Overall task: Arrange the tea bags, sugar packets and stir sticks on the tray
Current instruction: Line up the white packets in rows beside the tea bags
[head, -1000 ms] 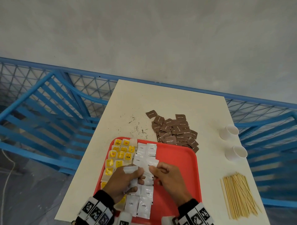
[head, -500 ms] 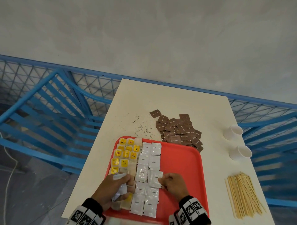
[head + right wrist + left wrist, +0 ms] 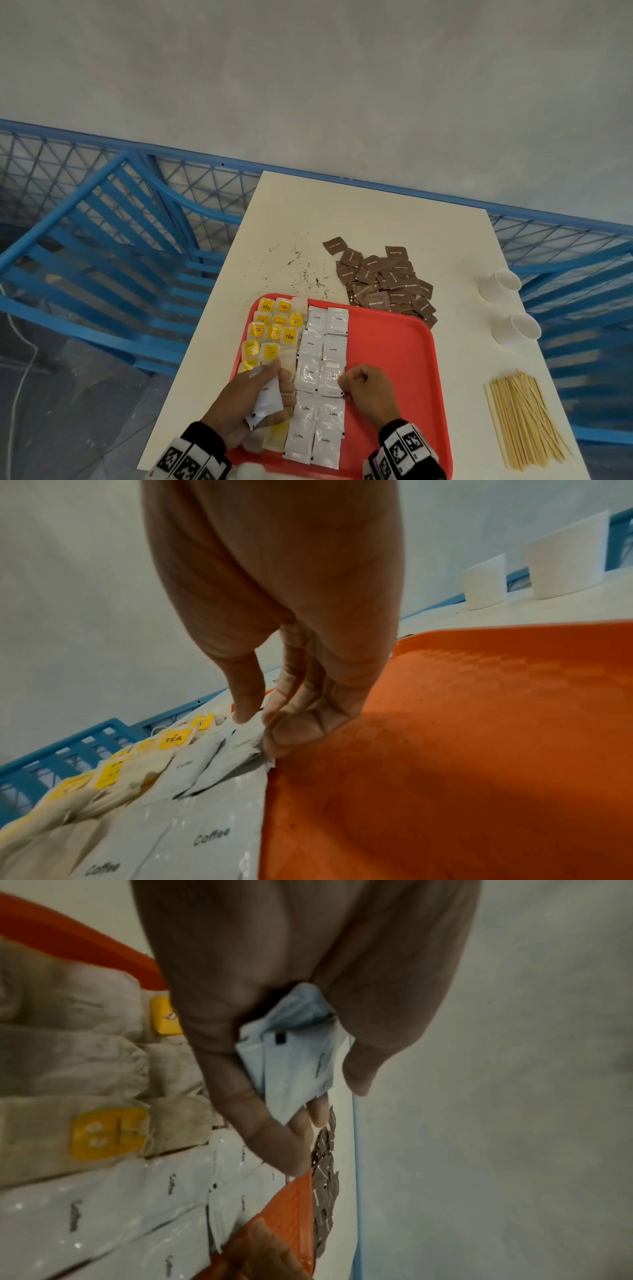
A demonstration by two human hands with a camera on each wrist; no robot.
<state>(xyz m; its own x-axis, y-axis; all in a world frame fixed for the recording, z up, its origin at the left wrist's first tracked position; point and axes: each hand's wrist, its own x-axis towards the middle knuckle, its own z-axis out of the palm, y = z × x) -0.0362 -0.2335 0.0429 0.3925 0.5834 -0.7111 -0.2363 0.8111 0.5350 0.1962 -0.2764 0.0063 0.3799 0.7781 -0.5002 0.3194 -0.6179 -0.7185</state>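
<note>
I note the left hand [image 3: 246, 407] curled round a small stack of white packets [image 3: 294, 1047] over the red tray's [image 3: 394, 370] near-left part. The right hand [image 3: 368, 390] has fingers bent, fingertips [image 3: 291, 731] pressing the edge of a white packet [image 3: 331, 378] in the tray's two-column row; whether they pinch it I cannot tell. Tea bags [image 3: 274, 329] fill the tray's left side. Brown sugar packets [image 3: 387, 281] and stir sticks [image 3: 524, 421] lie on the table [image 3: 359, 212].

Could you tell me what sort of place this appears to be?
Probably a bare work or recording space set up as a drinks station, not a real café: a plain grey wall, blue metal racks around a small white table, and a red tray.
</note>
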